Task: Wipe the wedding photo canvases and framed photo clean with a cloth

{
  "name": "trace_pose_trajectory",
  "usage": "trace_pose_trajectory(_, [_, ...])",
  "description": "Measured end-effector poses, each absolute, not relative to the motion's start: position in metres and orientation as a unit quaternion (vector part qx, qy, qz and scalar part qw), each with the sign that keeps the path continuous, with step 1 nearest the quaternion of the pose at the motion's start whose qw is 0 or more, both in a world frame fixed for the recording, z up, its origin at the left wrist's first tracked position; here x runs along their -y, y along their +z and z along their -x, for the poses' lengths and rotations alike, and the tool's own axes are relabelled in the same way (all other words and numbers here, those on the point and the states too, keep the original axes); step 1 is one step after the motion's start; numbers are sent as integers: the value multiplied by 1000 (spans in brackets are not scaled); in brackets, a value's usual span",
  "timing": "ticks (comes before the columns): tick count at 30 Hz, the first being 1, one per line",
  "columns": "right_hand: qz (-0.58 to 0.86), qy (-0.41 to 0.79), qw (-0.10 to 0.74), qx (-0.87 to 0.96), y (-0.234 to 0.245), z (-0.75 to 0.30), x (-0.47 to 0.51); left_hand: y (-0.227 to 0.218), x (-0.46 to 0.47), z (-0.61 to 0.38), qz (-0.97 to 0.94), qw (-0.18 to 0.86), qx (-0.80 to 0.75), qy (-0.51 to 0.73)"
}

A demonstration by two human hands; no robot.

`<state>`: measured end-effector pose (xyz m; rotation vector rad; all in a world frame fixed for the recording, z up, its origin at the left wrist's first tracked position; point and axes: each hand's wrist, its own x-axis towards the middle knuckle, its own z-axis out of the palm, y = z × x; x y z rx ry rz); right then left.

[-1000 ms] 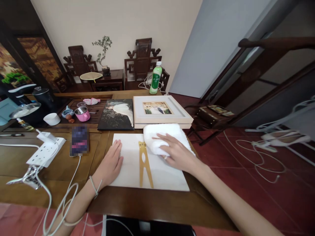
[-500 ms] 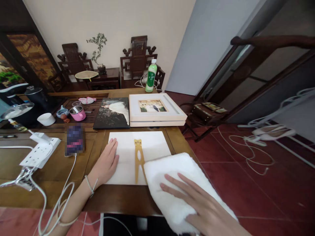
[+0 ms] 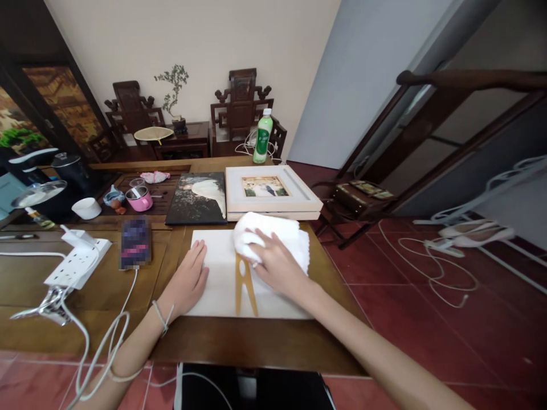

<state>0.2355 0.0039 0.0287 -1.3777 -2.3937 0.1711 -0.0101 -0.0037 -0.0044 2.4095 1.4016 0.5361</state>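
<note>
A white board (image 3: 213, 285) lies flat on the wooden table in front of me, with a long gold cat-headed figure (image 3: 243, 279) on it. My left hand (image 3: 191, 276) rests flat on the board's left edge, fingers stretched out. With bent fingers, my right hand (image 3: 273, 256) grips a bunched white towel (image 3: 290, 230) on the board's upper right. The towel hides the gold figure's head and the board's far right corner.
Beyond the board lie a dark picture panel (image 3: 196, 199) and pale framed pictures (image 3: 273, 215). A green bottle (image 3: 262, 136) stands behind them. To the left are a phone (image 3: 135, 244) with its cable, a power strip (image 3: 79, 263) and a pink cup (image 3: 140, 199).
My right hand has carried the towel from the near right side of the table up and left onto the far part of the board. My left hand stays at its edge.
</note>
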Motion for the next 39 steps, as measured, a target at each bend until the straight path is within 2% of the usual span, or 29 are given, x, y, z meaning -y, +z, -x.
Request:
trace_pose_trajectory(5, [414,55,122,901,29,-214,18,-4,3,10,-837,154,-489,190])
trace_pose_trajectory(12, [308,64,182,932,20,-224,101,-5,3,11,-839,151,-491,178])
trace_pose_trajectory(15, [302,69,192,931,20,-230,111,-6,3,12,-841,146,-486,187])
trace_pose_trajectory(20, [347,107,155,919,28,-236,79,-10,2,13,-851,124,-474,187])
trace_pose_trajectory(28, [408,55,174,894,24,-215,12,-13,1,13,-850,119,-478,189])
trace_pose_trajectory(39, [294,126,132,938,27,-223,93,-13,1,15,-848,133,-473,201])
